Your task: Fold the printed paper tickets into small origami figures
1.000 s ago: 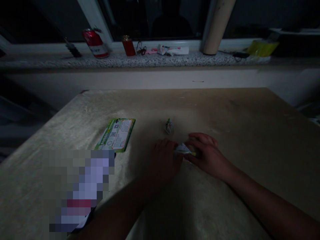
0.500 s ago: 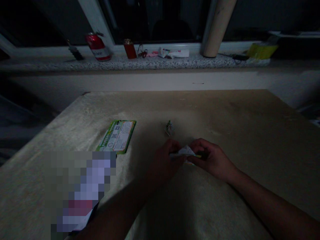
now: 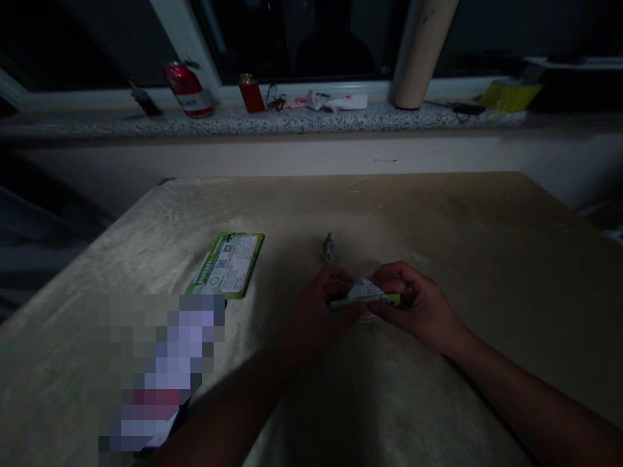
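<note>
Both my hands hold a small piece of folded printed paper (image 3: 365, 289) low over the table, near its middle. The paper has a pointed white top with print on it and a yellow-green strip along its lower fold. My left hand (image 3: 331, 303) pinches the left end, its thumb along the near side. At the right end, my right hand (image 3: 411, 299) grips with the thumb in front and fingers curled behind. Just beyond my left hand stands a small green-and-white folded paper piece (image 3: 329, 249); its exact shape is too dim to make out.
A green printed booklet (image 3: 228, 264) lies on the table (image 3: 462, 220) to the left, beside a blurred-out object (image 3: 165, 376). On the granite windowsill (image 3: 292, 123) stand a red can (image 3: 189, 91), a red jar (image 3: 252, 94), crumpled wrappers (image 3: 335, 101) and a cardboard tube (image 3: 423, 58).
My fingers have shifted slightly on the folded paper, and more of its yellow-green strip shows at the right. The standing piece and the booklet stay in place.
</note>
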`<state>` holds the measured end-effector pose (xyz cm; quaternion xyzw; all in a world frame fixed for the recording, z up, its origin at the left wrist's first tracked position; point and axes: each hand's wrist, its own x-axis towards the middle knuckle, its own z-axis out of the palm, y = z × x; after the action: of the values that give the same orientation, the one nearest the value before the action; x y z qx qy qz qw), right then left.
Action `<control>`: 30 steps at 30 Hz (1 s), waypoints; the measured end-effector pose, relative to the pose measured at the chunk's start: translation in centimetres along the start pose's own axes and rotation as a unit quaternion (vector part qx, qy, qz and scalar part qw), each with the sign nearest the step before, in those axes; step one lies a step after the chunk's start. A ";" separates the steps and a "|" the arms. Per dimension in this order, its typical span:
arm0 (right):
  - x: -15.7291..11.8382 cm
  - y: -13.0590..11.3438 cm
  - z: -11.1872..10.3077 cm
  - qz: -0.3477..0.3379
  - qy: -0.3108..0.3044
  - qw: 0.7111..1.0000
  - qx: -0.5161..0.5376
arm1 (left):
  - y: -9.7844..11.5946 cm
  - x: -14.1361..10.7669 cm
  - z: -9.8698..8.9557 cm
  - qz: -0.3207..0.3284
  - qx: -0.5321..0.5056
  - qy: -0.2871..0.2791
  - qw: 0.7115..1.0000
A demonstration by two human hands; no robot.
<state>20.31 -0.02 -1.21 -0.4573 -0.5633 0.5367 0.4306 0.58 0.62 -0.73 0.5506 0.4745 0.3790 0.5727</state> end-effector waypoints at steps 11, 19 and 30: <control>0.2 -0.1 0.1 0.012 0.003 1.000 0.006 | 0.4 0.1 0.1 -0.003 0.032 0.044 0.999; 0.5 -0.6 -0.4 0.015 0.019 1.000 -0.013 | 0.1 0.5 -0.5 -0.022 0.045 0.101 0.994; 0.4 -0.9 -2.3 0.027 -0.004 1.000 0.011 | -0.2 1.0 -1.5 -0.031 0.009 0.071 0.997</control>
<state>22.40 0.83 -0.23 -0.4653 -0.5466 0.5564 0.4184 -0.67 1.97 -1.01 0.5129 0.5342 0.3950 0.5436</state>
